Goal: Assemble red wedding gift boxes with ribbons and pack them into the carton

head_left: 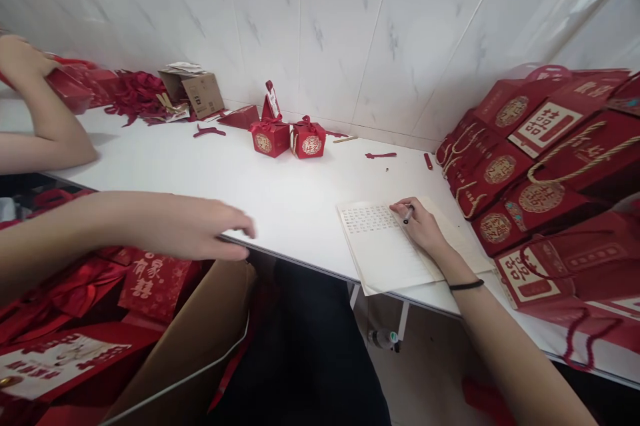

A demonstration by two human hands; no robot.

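My right hand [425, 229] is closed around a pen [409, 215] and rests on an open notebook [385, 256]. Several rows of small handwriting fill the upper part of its left page, and the lower part is blank. A dark band [466, 285] circles my right wrist. Over the near edge of the white table [295, 206], my left hand [200, 225] hovers with thumb and fingers apart, holding nothing. Beneath it stands a cardboard box [210, 313] full of red gift boxes [155, 283]; the left forearm hides part of them.
Two small red boxes [271, 140] stand near the tiled wall. Red gift bags [545, 146] are piled along the right side. Ribbons [137, 94] and a small carton [203, 94] lie at the back left, near another person's arm [55, 123]. A bottle [383, 338] lies under the table.
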